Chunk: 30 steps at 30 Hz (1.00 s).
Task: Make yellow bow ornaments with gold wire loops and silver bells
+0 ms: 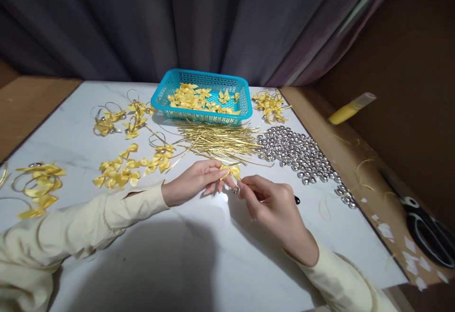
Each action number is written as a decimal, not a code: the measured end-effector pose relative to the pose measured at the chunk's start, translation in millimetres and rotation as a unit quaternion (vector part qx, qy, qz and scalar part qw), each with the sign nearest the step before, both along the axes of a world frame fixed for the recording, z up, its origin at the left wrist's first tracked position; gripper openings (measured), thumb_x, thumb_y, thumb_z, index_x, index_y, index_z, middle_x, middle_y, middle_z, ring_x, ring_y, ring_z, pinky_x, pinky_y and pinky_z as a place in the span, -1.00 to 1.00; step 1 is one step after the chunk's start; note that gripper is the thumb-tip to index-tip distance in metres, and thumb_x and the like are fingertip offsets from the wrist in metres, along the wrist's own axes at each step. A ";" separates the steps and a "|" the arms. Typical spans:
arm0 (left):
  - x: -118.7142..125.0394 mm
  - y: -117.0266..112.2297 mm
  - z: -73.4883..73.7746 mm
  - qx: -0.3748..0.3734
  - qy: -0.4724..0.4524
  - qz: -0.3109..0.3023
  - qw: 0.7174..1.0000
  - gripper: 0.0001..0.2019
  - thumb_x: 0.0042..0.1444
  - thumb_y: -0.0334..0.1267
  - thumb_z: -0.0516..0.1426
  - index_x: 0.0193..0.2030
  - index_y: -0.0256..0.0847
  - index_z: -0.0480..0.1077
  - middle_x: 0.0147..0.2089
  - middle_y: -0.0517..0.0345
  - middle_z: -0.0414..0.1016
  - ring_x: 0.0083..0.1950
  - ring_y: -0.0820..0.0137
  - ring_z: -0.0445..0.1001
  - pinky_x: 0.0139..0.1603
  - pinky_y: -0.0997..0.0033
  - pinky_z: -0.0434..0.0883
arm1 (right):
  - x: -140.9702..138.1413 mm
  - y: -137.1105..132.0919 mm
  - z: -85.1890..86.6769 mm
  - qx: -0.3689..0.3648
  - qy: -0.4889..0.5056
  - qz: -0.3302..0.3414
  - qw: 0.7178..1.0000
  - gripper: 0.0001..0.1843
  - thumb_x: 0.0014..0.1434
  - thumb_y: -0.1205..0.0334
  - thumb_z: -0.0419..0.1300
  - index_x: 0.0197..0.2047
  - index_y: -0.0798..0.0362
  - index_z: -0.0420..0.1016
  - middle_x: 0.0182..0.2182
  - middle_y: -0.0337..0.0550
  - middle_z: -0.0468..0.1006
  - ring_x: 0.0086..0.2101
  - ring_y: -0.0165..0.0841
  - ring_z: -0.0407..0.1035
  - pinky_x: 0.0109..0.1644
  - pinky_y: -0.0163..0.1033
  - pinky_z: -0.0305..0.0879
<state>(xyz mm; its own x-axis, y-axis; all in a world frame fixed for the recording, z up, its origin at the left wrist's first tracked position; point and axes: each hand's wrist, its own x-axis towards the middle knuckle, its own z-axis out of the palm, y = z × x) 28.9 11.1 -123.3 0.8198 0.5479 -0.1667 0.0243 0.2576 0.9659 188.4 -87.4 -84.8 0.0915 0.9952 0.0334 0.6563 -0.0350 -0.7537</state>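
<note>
My left hand [199, 179] pinches a yellow satin ribbon bow [232, 171] between thumb and fingers above the white tabletop. Close against the bow, my right hand [272, 203] is closed in a pinch around a thin black-ended tool [297, 200]. Only the rounded black end of that tool shows clearly behind the hand; the rest is hidden by the fingers. A small silvery piece [235, 190] appears just below the fingertips, too small to make out. Gold twist ties [220, 141] lie in a loose pile just beyond both hands.
A turquoise basket [156, 101] holds yellow bows. Silver beads [295, 151] spread at the right; loose bows [119, 172] lie left. Bows with looped ties [39, 184] sit farther left. Black scissors [426, 231] and a yellow-filled tube [351, 108] are along the right edge.
</note>
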 end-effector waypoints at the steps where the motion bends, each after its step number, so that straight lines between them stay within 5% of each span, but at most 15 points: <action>1: 0.1 -0.3 0.0 -0.001 0.000 0.002 1.000 -0.70 0.22 -0.13 0.02 -0.29 -0.36 0.41 -0.47 0.18 0.36 -0.59 0.62 0.15 -0.63 0.60 0.05 | -0.2 0.2 -0.8 0.002 0.002 -0.003 1.000 -0.77 0.14 0.31 0.03 -0.49 0.11 0.44 -0.80 -0.34 0.26 -0.72 -0.49 0.18 -0.57 -0.40 0.07; 23: 2.3 -8.6 6.3 0.003 0.022 0.039 0.999 -0.78 0.20 -0.16 0.04 -0.30 -0.32 0.29 -0.47 0.21 0.38 -0.59 0.63 0.12 -0.65 0.62 0.01 | -5.3 2.0 -9.1 0.004 0.032 -0.024 0.999 -0.75 0.16 0.25 0.04 -0.50 0.12 0.41 -0.78 -0.31 0.29 -0.75 -0.49 0.17 -0.61 -0.39 0.09; 30: 3.7 -13.6 0.2 0.109 0.028 0.083 0.990 -0.81 0.22 -0.18 0.01 -0.28 -0.28 0.25 -0.37 0.16 0.45 -0.53 0.58 0.18 -0.50 0.55 0.19 | -11.0 3.6 -12.6 -0.009 0.081 -0.052 0.995 -0.77 0.17 0.21 0.06 -0.45 0.11 0.41 -0.73 -0.27 0.39 -0.72 -0.46 0.25 -0.59 -0.39 0.16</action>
